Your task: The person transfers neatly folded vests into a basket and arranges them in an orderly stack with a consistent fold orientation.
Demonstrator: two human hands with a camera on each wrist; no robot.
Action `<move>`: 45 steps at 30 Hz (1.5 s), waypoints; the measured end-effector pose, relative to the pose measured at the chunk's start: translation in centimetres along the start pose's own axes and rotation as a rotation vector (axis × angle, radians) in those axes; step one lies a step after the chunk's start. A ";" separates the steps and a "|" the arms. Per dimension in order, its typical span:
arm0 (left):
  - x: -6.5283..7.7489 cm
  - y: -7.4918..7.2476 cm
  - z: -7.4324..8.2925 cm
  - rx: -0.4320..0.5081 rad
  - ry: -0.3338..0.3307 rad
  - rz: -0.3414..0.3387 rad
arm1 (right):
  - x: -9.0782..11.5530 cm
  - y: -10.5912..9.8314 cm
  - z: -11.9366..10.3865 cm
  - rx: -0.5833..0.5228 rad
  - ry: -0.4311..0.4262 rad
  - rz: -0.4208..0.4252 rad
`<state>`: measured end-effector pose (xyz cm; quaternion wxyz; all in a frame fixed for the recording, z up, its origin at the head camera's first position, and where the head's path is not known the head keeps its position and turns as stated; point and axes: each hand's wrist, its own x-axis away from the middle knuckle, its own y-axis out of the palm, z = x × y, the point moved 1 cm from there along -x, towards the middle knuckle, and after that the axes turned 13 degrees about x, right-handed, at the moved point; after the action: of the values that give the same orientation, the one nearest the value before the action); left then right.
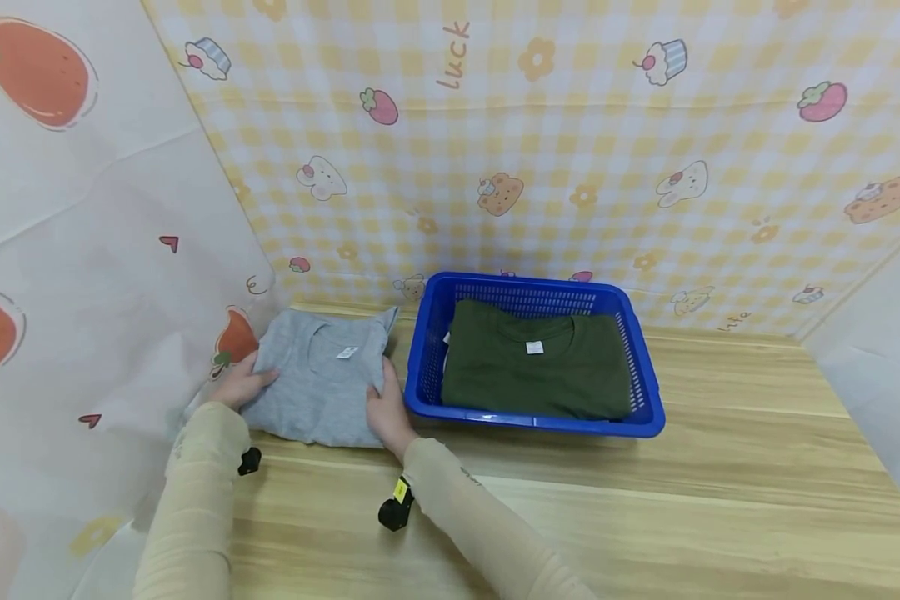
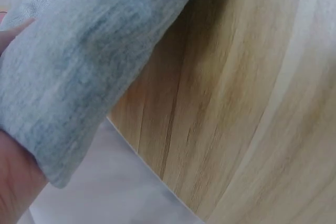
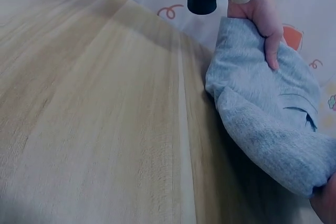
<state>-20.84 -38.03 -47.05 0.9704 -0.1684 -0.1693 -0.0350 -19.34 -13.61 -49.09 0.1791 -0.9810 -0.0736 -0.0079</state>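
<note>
A folded light grey T-shirt (image 1: pixel 322 387), its neckline and white label facing up, is held between my two hands at the left of the table. My left hand (image 1: pixel 242 385) grips its left side, thumb on top and the other fingers under the cloth. On the opposite side my right hand (image 1: pixel 388 412) pinches the edge near the blue basket. In the right wrist view the grey T-shirt (image 3: pixel 262 93) sags between both hands, its near edge rounded over the table. The left wrist view shows the shirt's folded corner (image 2: pixel 79 87) close up against the left palm.
Right of the shirt stands a blue plastic basket (image 1: pixel 648 392) with a folded dark green T-shirt (image 1: pixel 536 375) inside, label up. The wooden table (image 1: pixel 757 467) meets a checked cloth backdrop (image 1: pixel 570 150) behind and a white printed cloth (image 1: pixel 120 275) at the left.
</note>
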 end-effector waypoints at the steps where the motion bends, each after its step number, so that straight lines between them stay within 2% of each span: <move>1: 0.1 -0.1 0.1 -0.004 0.003 0.007 | 0.1 -0.1 -0.2 0.005 0.002 -0.007; 7: 1.0 -0.3 0.8 0.042 0.047 0.012 | 0.6 -0.8 -1.7 0.069 -0.001 -0.029; 12: 1.6 -0.5 1.3 0.044 0.041 0.019 | 0.7 -1.7 -3.0 0.086 -0.051 -0.041; 17: 2.1 -0.5 1.9 0.096 0.057 0.027 | 1.0 -3.2 -4.2 0.113 -0.072 -0.055; 24: 3.1 0.1 3.1 0.150 0.052 0.007 | 1.6 -5.7 -5.8 0.095 -0.045 -0.055; 30: 4.4 1.6 4.7 0.219 0.074 -0.034 | 2.3 -8.5 -6.7 0.056 -0.108 -0.051; 35: 5.3 3.2 6.8 0.225 0.120 -0.063 | 2.8 -11.4 -7.1 -0.027 -0.131 -0.071; 39: 5.5 4.6 7.8 0.263 0.153 -0.053 | 2.3 -13.4 -6.0 -0.070 -0.113 -0.088; 45: 5.4 7.0 9.1 0.310 0.159 -0.056 | 2.3 -17.1 -5.4 -0.072 -0.133 -0.099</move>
<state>-17.81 -28.46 -39.32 0.9937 -0.0085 -0.1002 -0.0488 -19.52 0.64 -37.94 0.1378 -0.9804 -0.1333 0.0460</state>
